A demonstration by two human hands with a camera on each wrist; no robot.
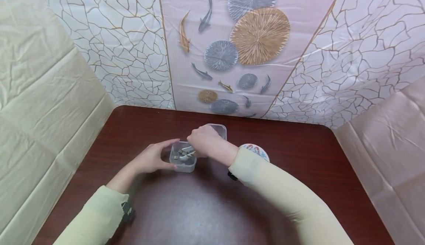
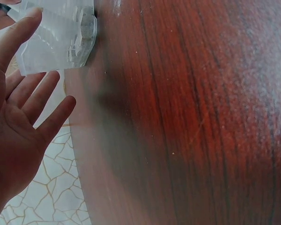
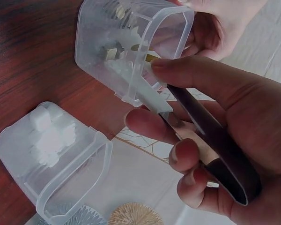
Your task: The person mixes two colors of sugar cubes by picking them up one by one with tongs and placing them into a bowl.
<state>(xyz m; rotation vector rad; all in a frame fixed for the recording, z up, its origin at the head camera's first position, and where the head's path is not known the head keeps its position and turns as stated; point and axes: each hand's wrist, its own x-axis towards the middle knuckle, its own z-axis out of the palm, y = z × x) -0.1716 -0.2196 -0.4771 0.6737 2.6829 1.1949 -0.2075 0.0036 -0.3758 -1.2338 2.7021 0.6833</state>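
My left hand (image 1: 151, 158) holds a clear plastic container (image 1: 185, 169) from the side, thumb at its near wall and a finger at its far wall. Several small greyish-beige cubes (image 3: 114, 51) lie inside it. Over this container, my right hand (image 1: 207, 141) grips a pair of tongs (image 3: 210, 124) with dark handles and pale tips. The tips reach down into the container among the cubes; whether they pinch one I cannot tell. Behind the right hand stands a second clear container (image 3: 25, 180), with white cubes (image 3: 49, 133) in it.
A round white plate (image 1: 255, 148) with a red and blue pattern sits right of the containers, partly covered by the right sleeve. The dark reddish wooden table (image 1: 142, 123) ends at patterned cloth (image 1: 132, 53) behind and plain cloth at both sides.
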